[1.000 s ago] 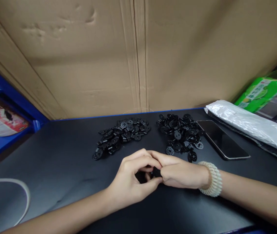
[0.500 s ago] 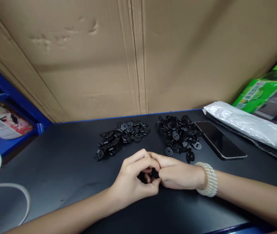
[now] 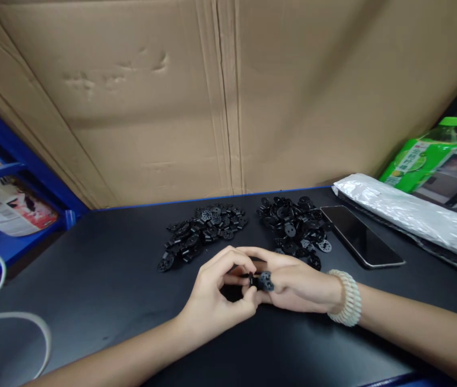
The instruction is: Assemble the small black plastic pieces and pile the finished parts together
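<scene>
Between my hands is a small black plastic part with a round, holed disc (image 3: pixel 266 280) at its right end and a short stem. The thumb and forefinger of my left hand (image 3: pixel 211 287) pinch its left end. My right hand (image 3: pixel 303 284) is closed around the disc end, its thumb against the disc. Fingertips of both hands meet behind the part and are partly hidden. Beyond my hands lie a left pile of similar black holed parts (image 3: pixel 208 226) and a right pile of black disc parts (image 3: pixel 290 217).
Right of the piles lies a phone (image 3: pixel 363 236) on the black table (image 3: pixel 103 269). A silvery plastic package (image 3: pixel 409 209) and a green bottle (image 3: pixel 417 156) are at the far right. A white cable (image 3: pixel 30 318) curves at the left. Cardboard (image 3: pixel 151 107) stands behind the table.
The black part has come into clearer view, its holed disc now showing between my hands. My right thumb has shifted back to the right. The camera view has tilted slightly.
</scene>
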Available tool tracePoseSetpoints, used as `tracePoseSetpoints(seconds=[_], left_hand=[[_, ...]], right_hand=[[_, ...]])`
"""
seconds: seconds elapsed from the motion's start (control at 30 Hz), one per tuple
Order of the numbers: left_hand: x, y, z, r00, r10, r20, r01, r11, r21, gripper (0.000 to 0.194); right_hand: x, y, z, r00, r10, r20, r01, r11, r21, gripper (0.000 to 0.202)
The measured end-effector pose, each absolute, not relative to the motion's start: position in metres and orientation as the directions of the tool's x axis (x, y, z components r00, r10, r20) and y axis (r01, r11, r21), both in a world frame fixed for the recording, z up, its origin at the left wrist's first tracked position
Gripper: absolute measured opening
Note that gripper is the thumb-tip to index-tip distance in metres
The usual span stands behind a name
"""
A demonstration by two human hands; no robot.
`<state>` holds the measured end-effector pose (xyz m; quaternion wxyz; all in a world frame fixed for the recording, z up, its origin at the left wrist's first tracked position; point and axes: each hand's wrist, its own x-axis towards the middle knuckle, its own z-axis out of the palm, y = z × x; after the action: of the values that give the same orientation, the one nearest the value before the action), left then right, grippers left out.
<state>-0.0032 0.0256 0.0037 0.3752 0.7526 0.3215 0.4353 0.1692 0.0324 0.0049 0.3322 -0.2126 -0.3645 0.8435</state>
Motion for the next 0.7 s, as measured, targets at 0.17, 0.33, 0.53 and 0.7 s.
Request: tracePoseSetpoints(seconds=[0.17,0.33,0.53,0.7], left_hand=[[-0.009,0.028,0.002,0.408,0.853,0.326,-0.044,-0.338,0.940,0.018],[-0.013,0.032,0.001,0.363,0.899,0.244,-0.116,-0.217,0.969,0.013],[-0.012,0.028,0.003,0.375,0.875,0.306,-0.095,-0.293,0.952,0.016],[-0.013,0.027,0.001,0.368,0.883,0.291,-0.028,-0.302,0.953,0.017]], right_hand=[[0.172,0.030,0.009,-0.656,0.747,-0.102,-0.444,-0.493,-0.748,0.068],[0.171,0.031,0.011,-0.677,0.732,-0.073,-0.419,-0.465,-0.780,0.055],[0.174,0.025,0.011,-0.599,0.800,-0.016,-0.245,-0.202,-0.948,0.047],[0.178,0.021,0.012,-0.563,0.818,0.117,0.004,0.145,-0.989,0.046]])
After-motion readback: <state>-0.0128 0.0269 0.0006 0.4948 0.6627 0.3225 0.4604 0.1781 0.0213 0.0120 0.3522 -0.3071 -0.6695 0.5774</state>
